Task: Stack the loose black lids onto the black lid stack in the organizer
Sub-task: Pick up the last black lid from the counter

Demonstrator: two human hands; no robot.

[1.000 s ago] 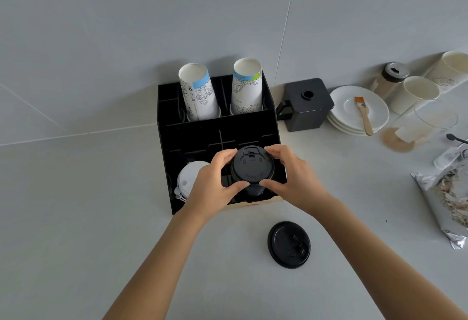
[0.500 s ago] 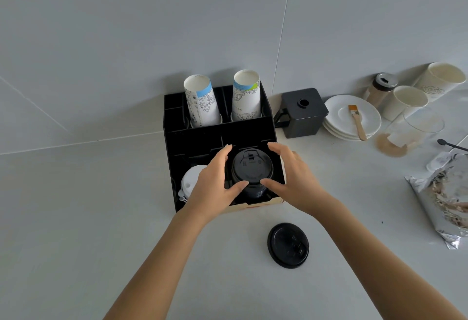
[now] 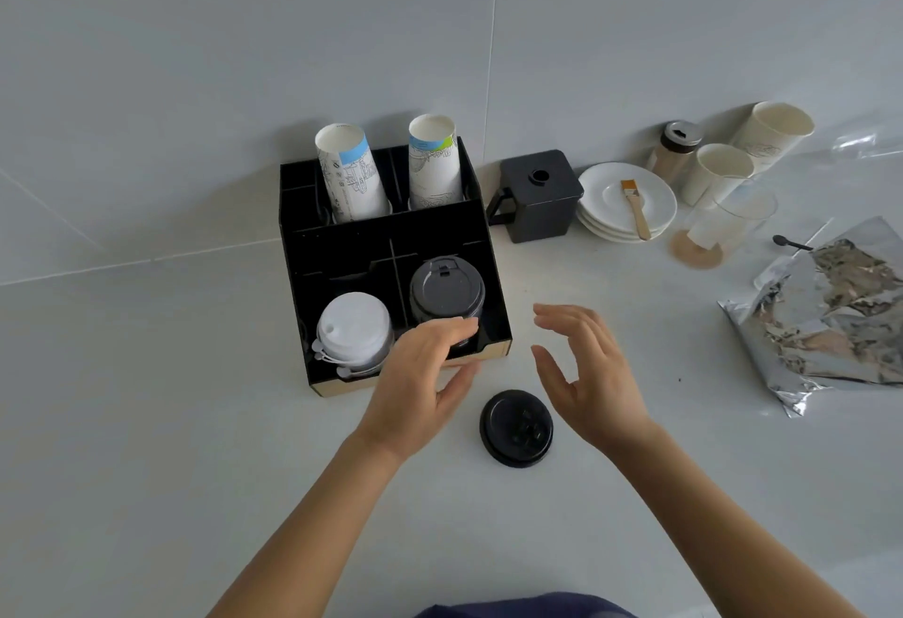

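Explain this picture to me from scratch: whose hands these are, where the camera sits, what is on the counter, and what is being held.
No machine here: a person wears the camera on their head, looking down at their own bare hands. The left hand and right hand are both open and hold nothing. On the counter a black organizer holds a black lid stack, a white lid stack and paper cups. One loose black lid lies in front of it, between the hands.
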